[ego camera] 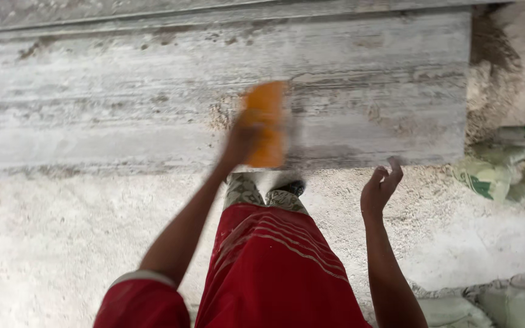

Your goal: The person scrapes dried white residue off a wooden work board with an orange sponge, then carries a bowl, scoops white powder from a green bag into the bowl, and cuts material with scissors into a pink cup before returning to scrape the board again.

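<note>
Nearest, a red striped shirt (274,273) hangs over patterned trousers (244,189) above the dusty, gritty floor (50,243). The right hand (379,189) hovers free beside the body, fingers loosely curled and spread, holding nothing. The left hand (241,141) is closed around an orange block (267,121), oblong and motion-blurred, pressed flat against the slab (366,91). That slab is wide, pale grey stone with long streaky veins and patches of sandy mortar. At far right lie crumpled woven sacks (505,173) and lumpy plaster.
</note>
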A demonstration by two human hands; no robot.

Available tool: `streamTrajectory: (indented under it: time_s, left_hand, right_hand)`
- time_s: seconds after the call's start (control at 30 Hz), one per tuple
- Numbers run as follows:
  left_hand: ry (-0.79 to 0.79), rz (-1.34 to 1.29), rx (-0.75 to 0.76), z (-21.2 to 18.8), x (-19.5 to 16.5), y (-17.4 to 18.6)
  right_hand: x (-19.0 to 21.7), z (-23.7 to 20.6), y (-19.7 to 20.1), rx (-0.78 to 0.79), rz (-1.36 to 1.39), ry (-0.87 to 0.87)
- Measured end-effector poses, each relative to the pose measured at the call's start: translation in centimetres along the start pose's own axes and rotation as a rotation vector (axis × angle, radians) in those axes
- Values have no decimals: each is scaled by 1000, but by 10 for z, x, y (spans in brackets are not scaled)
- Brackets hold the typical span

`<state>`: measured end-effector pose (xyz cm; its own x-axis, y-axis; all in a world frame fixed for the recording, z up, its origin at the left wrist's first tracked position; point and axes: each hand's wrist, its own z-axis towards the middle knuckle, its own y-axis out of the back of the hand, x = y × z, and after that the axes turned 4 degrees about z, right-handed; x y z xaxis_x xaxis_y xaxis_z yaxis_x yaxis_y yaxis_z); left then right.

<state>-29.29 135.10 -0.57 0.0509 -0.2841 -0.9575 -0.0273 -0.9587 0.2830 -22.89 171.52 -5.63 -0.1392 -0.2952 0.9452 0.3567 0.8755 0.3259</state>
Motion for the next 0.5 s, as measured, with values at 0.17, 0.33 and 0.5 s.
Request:
streamTrajectory:
  time_s: [0.17,0.33,0.5]
  left_hand:
    - [331,-235,-344,-80,22,200]
    - [344,10,-368,-22,48,145]
    - [189,358,-218,70,37,-26]
  right_hand:
    - [11,18,-54,204,-312,430]
    - [16,23,-104,321,-304,501]
    - [24,30,-129,370,-354,480]
